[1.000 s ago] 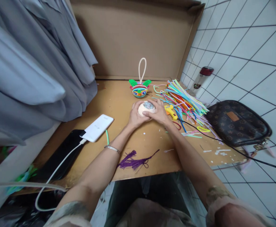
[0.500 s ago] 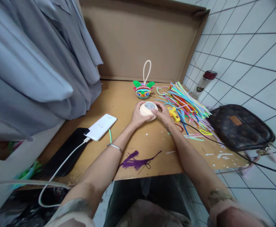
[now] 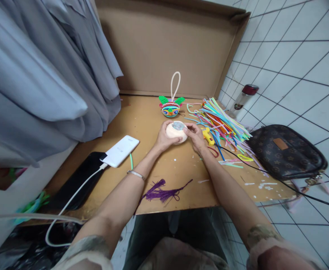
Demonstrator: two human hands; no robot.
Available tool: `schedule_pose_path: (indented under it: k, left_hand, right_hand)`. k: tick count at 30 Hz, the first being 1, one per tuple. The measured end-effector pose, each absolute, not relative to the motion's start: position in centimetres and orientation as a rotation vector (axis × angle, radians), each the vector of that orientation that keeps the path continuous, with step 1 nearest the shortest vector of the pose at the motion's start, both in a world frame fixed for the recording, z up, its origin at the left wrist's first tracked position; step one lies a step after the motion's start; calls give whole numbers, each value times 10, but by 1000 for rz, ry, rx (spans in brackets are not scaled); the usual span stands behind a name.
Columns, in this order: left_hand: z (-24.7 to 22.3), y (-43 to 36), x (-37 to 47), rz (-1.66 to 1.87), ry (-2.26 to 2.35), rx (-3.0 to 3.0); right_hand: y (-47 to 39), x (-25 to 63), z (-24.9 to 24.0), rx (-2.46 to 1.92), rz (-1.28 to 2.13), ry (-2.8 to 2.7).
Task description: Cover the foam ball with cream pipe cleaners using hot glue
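Note:
Between my hands is a round cream-coloured piece [image 3: 172,132] with a grey, patterned disc on its upper face. My left hand [image 3: 163,138] wraps round its left side, thumb along the front. On the right edge, my right hand [image 3: 195,135] grips it with fingertips and thumb. Just beyond stands a colourful lion-head ornament [image 3: 171,109] with green ears and a cream loop [image 3: 175,86]. A yellow glue gun [image 3: 208,136] lies close to my right hand. Nearer the table's front edge lies a purple tassel [image 3: 160,193].
Many coloured pipe cleaners [image 3: 223,120] lie in a heap at the right, beside a brown patterned bag [image 3: 288,150] and a red-lidded bottle [image 3: 242,99]. A white power bank [image 3: 121,150] with cable rests on a black case [image 3: 78,183]. A cardboard panel [image 3: 167,45] stands behind.
My right thumb has drawn back from the top of the round piece toward its right edge. The left hand keeps its hold almost unmoved.

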State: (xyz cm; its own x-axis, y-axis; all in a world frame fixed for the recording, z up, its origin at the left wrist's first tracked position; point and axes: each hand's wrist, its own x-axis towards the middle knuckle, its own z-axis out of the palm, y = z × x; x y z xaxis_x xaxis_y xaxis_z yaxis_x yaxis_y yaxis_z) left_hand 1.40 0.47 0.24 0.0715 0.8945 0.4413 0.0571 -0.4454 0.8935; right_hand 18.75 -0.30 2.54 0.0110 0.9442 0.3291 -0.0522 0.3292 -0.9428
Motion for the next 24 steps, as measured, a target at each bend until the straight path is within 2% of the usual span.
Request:
schedule_pose_path:
  k: [4,13,18,24]
  left_hand:
    - [1,7,14,1465,973,1630]
    - [-2,8,16,1498,1023,1683]
    - [-1,5,17,1495,1041,1709]
    - [-2,6,18,1502,1047,1731]
  right_hand:
    - [-2,180,22,-1000,807,-1323]
    - [-22,177,21,-1237,167,-1473]
    - [-17,230,29,-1478,-37,-1426]
    - [-10,322,62,-2026,-290,-1113]
